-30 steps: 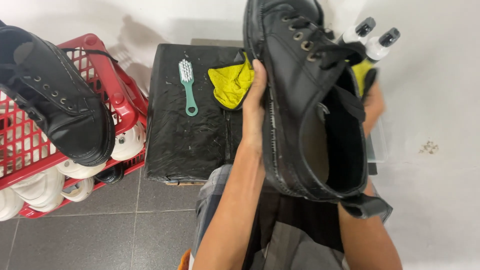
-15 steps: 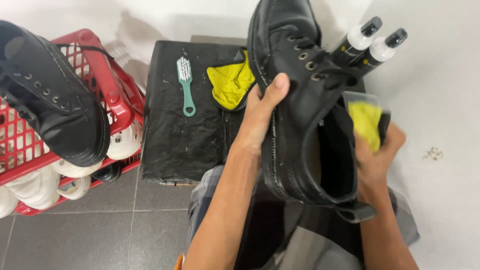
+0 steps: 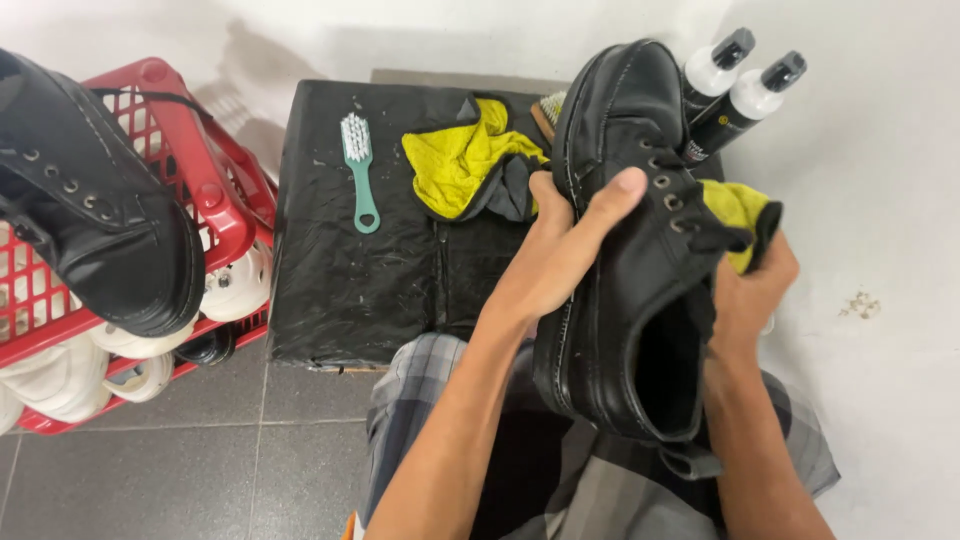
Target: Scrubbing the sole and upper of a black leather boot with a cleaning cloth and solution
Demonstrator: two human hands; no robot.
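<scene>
Above lap, before black plastic-covered stand (image 3: 340,290): black leather lace-up shoe (image 3: 625,270), long axis toe-away and heel-near, clamped at sole edge by left hand (image 3: 555,250); right hand (image 3: 745,285), fingers closed on folded yellow cloth (image 3: 738,205), touching laced side.

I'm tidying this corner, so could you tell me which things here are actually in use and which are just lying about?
In use:
- black shoe, gripped by the left hand
- yellow cloth, pressed to the shoe by the right hand

Lying about:
- green brush and second yellow cloth on the black-covered stand
- two bottles
- other black shoe on the red basket
</scene>
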